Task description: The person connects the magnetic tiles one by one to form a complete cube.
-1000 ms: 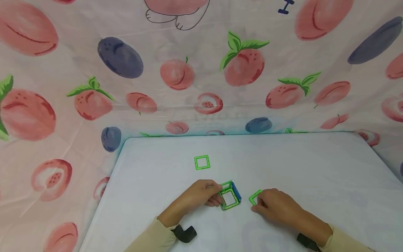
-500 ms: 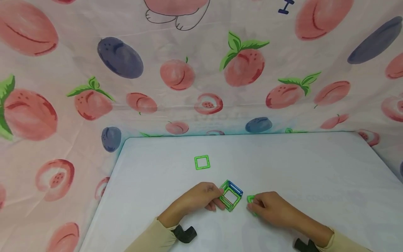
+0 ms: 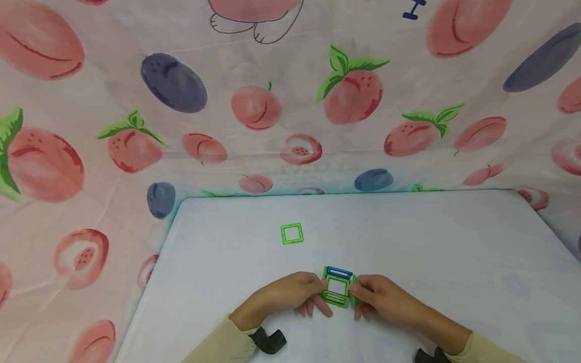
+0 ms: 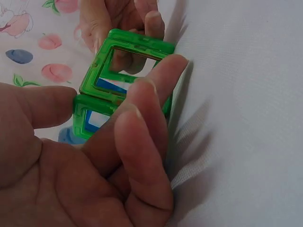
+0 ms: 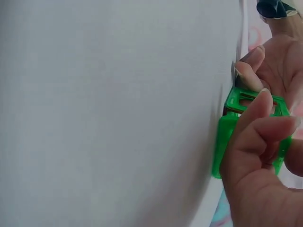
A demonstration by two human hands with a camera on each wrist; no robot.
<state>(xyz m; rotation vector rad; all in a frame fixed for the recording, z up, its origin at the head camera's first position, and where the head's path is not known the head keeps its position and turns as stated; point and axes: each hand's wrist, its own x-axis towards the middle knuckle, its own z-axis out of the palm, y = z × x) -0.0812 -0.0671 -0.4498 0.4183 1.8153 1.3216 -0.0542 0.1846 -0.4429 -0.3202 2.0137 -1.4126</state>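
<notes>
In the head view my left hand [image 3: 295,293] grips the left side of a box of square magnetic tiles [image 3: 336,298], built from green frames with one blue tile [image 3: 339,273] at the back. My right hand [image 3: 386,298] pinches a separate green magnetic tile [image 3: 354,279] upright, right at the box's right side. Seen from the left wrist, the thumb presses the green edge [image 4: 87,101], with fingers spread along the near face. The right wrist view has the green tile [image 5: 225,142] partly hidden behind the right hand's curled fingers.
One loose green square tile [image 3: 283,235] lies flat on the white table [image 3: 408,237], beyond the hands. A fruit-printed cloth [image 3: 254,60] hangs behind the table and down its left side. Each wrist wears a black band [image 3: 269,341].
My right hand has moved left, bringing its green tile up against the box. The left hand has turned the box, so its blue side now faces away at the back. The loose tile has stayed put.
</notes>
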